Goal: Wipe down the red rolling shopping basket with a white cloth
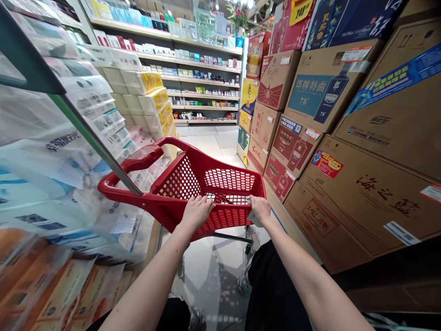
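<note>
A red plastic shopping cart with a perforated basket stands side-on in front of me. My left hand grips the near top rim of the basket, its fingers curled over the edge. At the basket's right corner, my right hand is closed around a pale, thin cloth or wipe, pressed against the rim. Its fingertips are partly hidden. From the cart's red handle end, a grey and green bar slants up to the upper left.
Stacked liquor cartons line the right side closely. Plastic-wrapped tissue packs are piled on the left, with orange packs lower down. Beyond the cart, the tiled aisle floor leads to shelves of small boxed goods.
</note>
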`<state>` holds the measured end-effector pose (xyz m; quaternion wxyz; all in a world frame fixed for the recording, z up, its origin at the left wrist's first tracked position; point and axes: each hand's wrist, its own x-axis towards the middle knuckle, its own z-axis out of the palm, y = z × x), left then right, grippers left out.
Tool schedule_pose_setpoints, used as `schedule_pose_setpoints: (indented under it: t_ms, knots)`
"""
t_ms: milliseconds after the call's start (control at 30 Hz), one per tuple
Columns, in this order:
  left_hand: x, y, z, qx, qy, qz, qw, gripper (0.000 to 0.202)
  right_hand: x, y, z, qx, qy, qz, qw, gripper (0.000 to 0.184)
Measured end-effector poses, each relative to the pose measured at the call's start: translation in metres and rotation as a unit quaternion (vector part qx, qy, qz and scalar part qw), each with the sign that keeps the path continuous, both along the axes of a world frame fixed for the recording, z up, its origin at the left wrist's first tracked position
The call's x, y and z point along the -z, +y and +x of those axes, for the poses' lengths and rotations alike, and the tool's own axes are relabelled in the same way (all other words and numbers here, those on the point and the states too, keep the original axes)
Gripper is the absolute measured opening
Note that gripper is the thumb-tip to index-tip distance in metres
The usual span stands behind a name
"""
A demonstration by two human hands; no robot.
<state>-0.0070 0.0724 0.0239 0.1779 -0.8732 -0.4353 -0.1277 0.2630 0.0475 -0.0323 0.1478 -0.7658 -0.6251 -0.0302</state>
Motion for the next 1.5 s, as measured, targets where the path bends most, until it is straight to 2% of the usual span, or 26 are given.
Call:
schedule_pose_setpoints:
  t_ms: [133, 267, 467, 533, 633, 733, 800, 867, 933, 1000, 1067, 1133, 1200, 1300, 1500]
  knots:
    - [0.001, -0.003, 0.005, -0.004, 0.001, 0.004, 1.0, 0.038, -0.004, 0.002, -0.021, 0.038, 0.013, 0.027, 0.999, 0.055]
    - [0.0, -0.003, 0.003, 0.0, -0.004, 0.003, 1.0, 0.037, -0.006, -0.001, -0.026, 0.014, 0.028, 0.027, 0.999, 0.055]
    - [0.001, -0.003, 0.0, 0.007, 0.002, 0.005, 1.0, 0.036, -0.001, -0.016, 0.018, -0.13, 0.022, 0.0, 0.991, 0.046]
    - [0.002, -0.004, 0.002, 0.006, 0.006, 0.009, 1.0, 0.036, 0.0, -0.02, 0.029, -0.139, 0.018, -0.008, 0.99, 0.045]
    - [0.002, -0.005, 0.007, 0.009, 0.007, 0.014, 1.0, 0.037, -0.005, -0.021, 0.026, -0.088, 0.032, -0.015, 0.995, 0.049]
    - [0.002, -0.004, 0.013, 0.009, 0.003, 0.01, 1.0, 0.037, -0.014, -0.015, 0.003, -0.014, 0.065, -0.051, 0.996, 0.056]
    - [0.002, -0.004, 0.016, 0.007, 0.001, 0.008, 1.0, 0.037, -0.022, -0.01, -0.013, -0.02, 0.086, -0.067, 0.994, 0.058]
    - [0.001, -0.004, 0.018, 0.008, -0.001, 0.005, 1.0, 0.036, -0.028, -0.007, -0.022, -0.068, 0.103, -0.068, 0.99, 0.056]
    - [0.0, -0.003, 0.017, 0.01, -0.003, 0.003, 1.0, 0.036, -0.033, -0.008, -0.02, -0.141, 0.125, -0.073, 0.979, 0.05]
    - [0.0, -0.003, 0.015, 0.011, -0.004, -0.001, 1.0, 0.036, -0.034, -0.012, -0.006, -0.234, 0.138, -0.083, 0.959, 0.046]
    - [0.0, -0.002, 0.013, 0.011, -0.001, -0.005, 1.0, 0.037, -0.033, -0.018, 0.013, -0.326, 0.112, -0.087, 0.935, 0.057]
    - [0.0, -0.001, 0.012, 0.009, 0.003, -0.007, 1.0, 0.038, -0.029, -0.024, 0.031, -0.352, 0.063, -0.09, 0.93, 0.059]
    - [0.0, -0.002, 0.013, 0.008, 0.004, -0.006, 1.0, 0.038, -0.025, -0.028, 0.041, -0.335, 0.006, -0.089, 0.938, 0.046]
    - [-0.001, -0.004, 0.016, 0.011, 0.0, -0.001, 1.0, 0.038, -0.019, -0.03, 0.04, -0.281, -0.075, -0.08, 0.953, 0.03]
    - [-0.002, -0.011, 0.029, -0.002, -0.012, -0.002, 1.0, 0.037, -0.012, -0.018, 0.013, -0.24, -0.15, -0.043, 0.958, 0.028]
